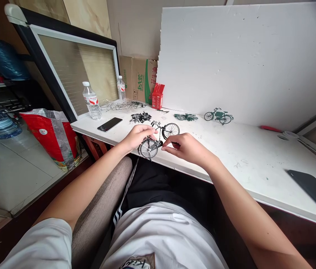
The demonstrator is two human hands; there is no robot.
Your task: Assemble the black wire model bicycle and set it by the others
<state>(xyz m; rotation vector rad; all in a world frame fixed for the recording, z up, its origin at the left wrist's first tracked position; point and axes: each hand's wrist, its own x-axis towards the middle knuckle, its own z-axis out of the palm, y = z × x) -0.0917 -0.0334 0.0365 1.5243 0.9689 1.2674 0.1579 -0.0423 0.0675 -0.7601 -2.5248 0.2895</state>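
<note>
A black miniature bicycle [157, 145] is held at the front edge of the white table [216, 149], one spoked wheel toward me and the other farther off to the right. My left hand [139, 137] is closed around its upper part, above the near wheel; the exact part gripped is hidden by the fingers. At the other side, thumb and fingers of my right hand [185, 147] come together beside the chain guard, near the pedal. Whatever small part lies between those fingertips is too small to make out.
A green model bicycle [218, 116] stands at the back, with green parts [185, 117] and black parts [141, 117] to its left. Around them are a phone [110, 124], water bottles [91, 102], a red box [158, 98] and wire frames [122, 105]. A dark flat object [313, 190] lies right.
</note>
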